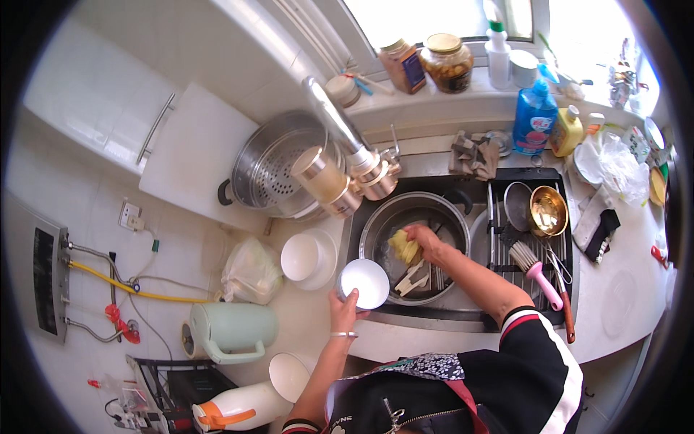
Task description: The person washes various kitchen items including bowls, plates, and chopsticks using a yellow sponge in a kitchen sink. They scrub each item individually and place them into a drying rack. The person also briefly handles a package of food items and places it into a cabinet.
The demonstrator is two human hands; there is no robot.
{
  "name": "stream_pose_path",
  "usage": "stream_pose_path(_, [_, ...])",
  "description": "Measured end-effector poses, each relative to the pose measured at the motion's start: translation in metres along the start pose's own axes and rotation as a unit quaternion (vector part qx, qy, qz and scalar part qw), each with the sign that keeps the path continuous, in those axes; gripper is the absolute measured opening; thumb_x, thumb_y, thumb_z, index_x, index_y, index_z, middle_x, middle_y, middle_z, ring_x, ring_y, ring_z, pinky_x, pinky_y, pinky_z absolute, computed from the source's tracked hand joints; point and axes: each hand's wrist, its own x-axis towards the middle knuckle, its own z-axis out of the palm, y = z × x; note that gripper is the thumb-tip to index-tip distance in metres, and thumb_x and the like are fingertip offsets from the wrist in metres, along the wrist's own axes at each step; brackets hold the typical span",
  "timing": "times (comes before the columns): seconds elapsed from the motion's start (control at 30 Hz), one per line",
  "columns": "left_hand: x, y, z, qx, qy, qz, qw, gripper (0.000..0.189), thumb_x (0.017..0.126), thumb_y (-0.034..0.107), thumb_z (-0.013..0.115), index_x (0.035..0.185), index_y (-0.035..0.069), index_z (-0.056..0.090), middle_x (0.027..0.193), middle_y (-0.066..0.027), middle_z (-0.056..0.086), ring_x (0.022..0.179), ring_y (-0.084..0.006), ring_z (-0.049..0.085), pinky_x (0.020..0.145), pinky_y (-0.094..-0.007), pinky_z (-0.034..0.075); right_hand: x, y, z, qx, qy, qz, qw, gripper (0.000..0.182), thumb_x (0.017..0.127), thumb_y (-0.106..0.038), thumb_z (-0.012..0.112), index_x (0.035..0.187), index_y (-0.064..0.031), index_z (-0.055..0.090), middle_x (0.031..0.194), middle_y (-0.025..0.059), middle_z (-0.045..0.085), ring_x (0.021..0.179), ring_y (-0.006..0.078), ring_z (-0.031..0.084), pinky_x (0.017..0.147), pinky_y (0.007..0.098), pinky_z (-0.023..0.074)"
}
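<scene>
My left hand (346, 313) grips a white bowl (367, 283) by its rim, tilted at the left front of a large steel pot (465, 217). My right hand (425, 243) is inside the pot and holds a bunched yellow cloth or sponge (402, 247). The pot stands in the sink (423, 317) with water in it. Light-coloured utensils (412, 281) and dark sticks, perhaps chopsticks, lie in it below my right hand.
Left of the sink are stacked white bowls (301, 257), a steel steamer (255, 168) and a green kettle (238, 328). The faucet (341, 127) overhangs the back left. A rack (534, 290) on the right carries strainers, a gold-coloured bowl (548, 209) and a pink-handled brush (544, 285).
</scene>
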Motion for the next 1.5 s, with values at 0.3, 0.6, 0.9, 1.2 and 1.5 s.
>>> stream_pose_path(0.3, [0.047, -0.017, 0.053, 0.009, 0.032, 0.032, 0.999, 0.052, 0.089, 0.042, 0.040, 0.123, 0.006, 0.022, 0.115, -0.0183, 0.041, 0.091, -0.0294, 0.055, 0.061, -0.0366, 0.054, -0.145, -0.044, 0.081, -0.280, -0.206, -0.137, 0.927, 0.047, 0.071, -0.009, 0.050, 0.118, -0.0028, 0.047, 0.099, 0.0136, 0.057, 0.090, 0.0207, 0.056, 0.073, 0.0293, 0.0445])
stream_pose_path(0.6, [0.036, 0.010, 0.054, 0.063, 0.006, 0.045, 0.997, 0.050, 0.091, 0.032, 0.036, 0.125, -0.004, 0.031, 0.118, -0.0207, 0.043, 0.109, -0.0291, 0.044, 0.088, -0.0361, 0.039, -0.131, -0.026, 0.040, -0.616, -0.284, -0.449, 0.581, 0.025, 0.065, -0.013, 0.060, 0.086, -0.0051, 0.051, 0.091, 0.0152, 0.055, 0.088, 0.0322, 0.053, 0.076, 0.0417, 0.0412])
stream_pose_path(0.9, [0.064, 0.010, 0.024, 0.259, -0.070, 0.114, 0.957, 0.046, 0.089, 0.030, 0.042, 0.126, 0.005, 0.033, 0.116, -0.0207, 0.045, 0.103, -0.0288, 0.049, 0.081, -0.0360, 0.045, -0.130, -0.006, 0.041, -0.575, -0.256, -0.552, 0.547, 0.027, 0.062, -0.016, 0.064, 0.087, -0.0086, 0.056, 0.079, 0.0119, 0.057, 0.084, 0.0305, 0.056, 0.087, 0.0420, 0.0375])
stream_pose_path(1.2, [0.048, -0.007, 0.046, 0.034, 0.124, 0.115, 0.985, 0.059, 0.080, 0.021, 0.046, 0.130, -0.003, 0.025, 0.131, -0.0229, 0.032, 0.119, -0.0308, 0.035, 0.098, -0.0343, 0.030, -0.144, 0.016, 0.089, -0.426, -0.115, -0.436, 0.784, 0.024, 0.067, -0.018, 0.063, 0.088, -0.0093, 0.056, 0.076, 0.0149, 0.058, 0.074, 0.0333, 0.057, 0.063, 0.0411, 0.0449])
stream_pose_path(1.5, [0.070, 0.025, 0.004, 0.265, -0.191, 0.122, 0.937, 0.066, 0.079, 0.017, 0.048, 0.135, 0.001, 0.017, 0.128, -0.0204, 0.038, 0.111, -0.0255, 0.044, 0.090, -0.0314, 0.038, -0.106, -0.032, 0.033, -0.591, -0.319, -0.655, 0.346, 0.011, 0.074, -0.013, 0.051, 0.085, -0.0128, 0.050, 0.082, 0.0040, 0.051, 0.085, 0.0209, 0.053, 0.095, 0.0434, 0.0340])
